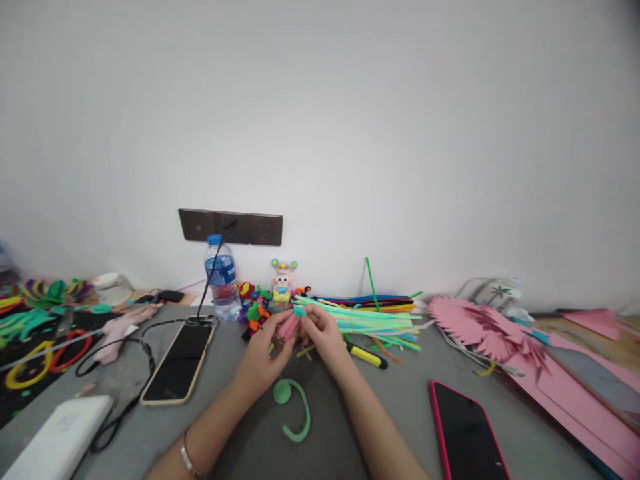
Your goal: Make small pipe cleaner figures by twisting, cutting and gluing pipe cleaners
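In the middle of the table my left hand (pixel 266 348) is closed on a small pink piece (pixel 289 328), which looks like fuzzy pipe cleaner. Against its upper end, my right hand (pixel 324 331) pinches a teal bit (pixel 299 311). The fingers partly cover both pieces, so their exact shape and join are hidden. Below my hands lies a green pipe cleaner (pixel 306 417), with a flat coil (pixel 282 392) at one end and a curved tail. A yellow and black utility knife (pixel 367 355) rests just right of my right wrist.
Behind my hands are a bundle of pipe cleaners (pixel 380 321), a small figurine (pixel 283 283) and a water bottle (pixel 223 280). Phones lie left (pixel 179 363) and right (pixel 470 433). A pink glue gun (pixel 116 333), cables, a white box (pixel 57 437) and folded pink paper (pixel 480 327) flank them.
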`<state>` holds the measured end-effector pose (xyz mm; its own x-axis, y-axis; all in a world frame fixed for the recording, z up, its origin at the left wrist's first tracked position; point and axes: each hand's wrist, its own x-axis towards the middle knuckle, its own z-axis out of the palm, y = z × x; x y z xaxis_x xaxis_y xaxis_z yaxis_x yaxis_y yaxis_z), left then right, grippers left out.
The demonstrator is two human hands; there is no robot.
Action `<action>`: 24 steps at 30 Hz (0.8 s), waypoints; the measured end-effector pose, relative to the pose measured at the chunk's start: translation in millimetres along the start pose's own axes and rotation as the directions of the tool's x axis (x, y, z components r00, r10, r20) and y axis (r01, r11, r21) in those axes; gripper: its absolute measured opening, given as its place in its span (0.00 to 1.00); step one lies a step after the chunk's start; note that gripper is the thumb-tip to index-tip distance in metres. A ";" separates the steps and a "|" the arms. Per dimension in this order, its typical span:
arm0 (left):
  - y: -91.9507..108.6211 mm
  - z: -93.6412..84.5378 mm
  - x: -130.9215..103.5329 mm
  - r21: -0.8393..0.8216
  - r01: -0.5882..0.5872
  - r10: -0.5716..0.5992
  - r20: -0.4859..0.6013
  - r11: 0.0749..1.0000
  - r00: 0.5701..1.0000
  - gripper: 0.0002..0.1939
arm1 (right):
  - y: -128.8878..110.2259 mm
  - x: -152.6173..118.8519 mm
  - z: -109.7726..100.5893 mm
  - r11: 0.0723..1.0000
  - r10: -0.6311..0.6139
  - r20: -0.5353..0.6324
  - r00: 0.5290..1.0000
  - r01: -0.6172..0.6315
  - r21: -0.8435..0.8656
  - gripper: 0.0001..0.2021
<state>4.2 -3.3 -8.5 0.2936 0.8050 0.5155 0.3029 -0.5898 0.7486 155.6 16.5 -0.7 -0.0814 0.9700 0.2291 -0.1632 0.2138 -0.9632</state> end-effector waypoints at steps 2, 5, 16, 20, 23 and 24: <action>-0.4 0.1 -0.2 0.001 -0.002 0.002 -0.006 1.000 1.000 0.21 | 0.0 0.1 0.1 1.000 0.002 -0.001 1.000 -0.002 -0.001 0.21; 0.7 0.1 -0.5 0.007 -0.011 0.011 -0.006 1.000 1.000 0.20 | -1.0 -0.1 0.0 1.000 0.006 -0.004 1.000 -0.006 -0.001 0.20; 2.0 -3.1 2.1 0.038 -0.002 0.003 -0.034 0.999 0.999 0.18 | -0.9 -0.7 1.4 0.998 0.059 0.029 0.998 -0.059 -0.022 0.18; -0.1 -3.5 2.2 0.059 0.021 -0.018 -0.038 0.998 0.999 0.19 | -1.5 -1.4 2.2 0.997 0.080 0.056 0.995 -0.079 -0.009 0.19; 0.9 -4.7 3.0 0.081 0.034 -0.028 -0.069 0.996 0.997 0.18 | -3.3 -2.4 2.2 0.996 0.092 0.073 0.993 -0.091 -0.023 0.20; 1.9 -5.3 3.5 0.084 0.039 -0.033 -0.081 0.996 0.996 0.18 | -4.0 -2.7 2.1 0.995 0.095 0.079 0.992 -0.093 -0.030 0.20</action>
<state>0.9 -1.3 -3.1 0.2089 0.8264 0.5229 0.3891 -0.5608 0.7308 154.5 12.7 2.9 -0.1740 0.9737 0.1471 -0.1250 0.1264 -0.9841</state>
